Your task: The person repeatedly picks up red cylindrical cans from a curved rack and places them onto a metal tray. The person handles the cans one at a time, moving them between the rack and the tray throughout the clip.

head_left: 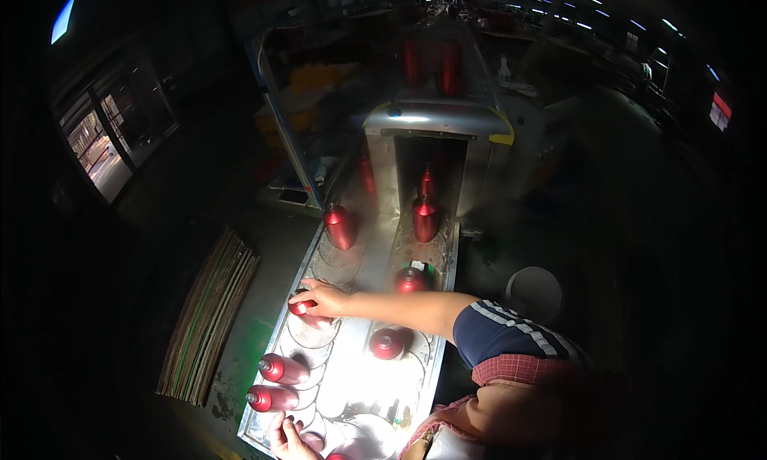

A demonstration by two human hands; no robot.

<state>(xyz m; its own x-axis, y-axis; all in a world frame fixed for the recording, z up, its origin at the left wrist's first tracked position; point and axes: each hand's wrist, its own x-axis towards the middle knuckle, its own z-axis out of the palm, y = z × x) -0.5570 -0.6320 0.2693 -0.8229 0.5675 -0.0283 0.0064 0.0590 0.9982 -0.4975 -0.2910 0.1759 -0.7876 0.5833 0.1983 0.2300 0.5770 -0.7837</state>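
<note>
My right arm reaches across the metal conveyor bed (363,372). The fingers of my right hand (322,298) are closed round the top of a shiny red bottle (315,320) in the left row. At the lower edge, my left hand (292,444) has its fingers bent at the neck of another red bottle (313,442), partly cut off by glare and the hand. Between my hands, two red bottles (284,370) (272,398) lean toward the left rail. Farther up that row stands a red bottle (339,227).
In the right row are several red bottles, including one near my forearm (387,344) and one before the metal tunnel (424,222). Two more bottles (451,67) stand beyond the tunnel hood (439,115). Stacked flat sheets (209,316) lie left; a round pale object (534,295) is right.
</note>
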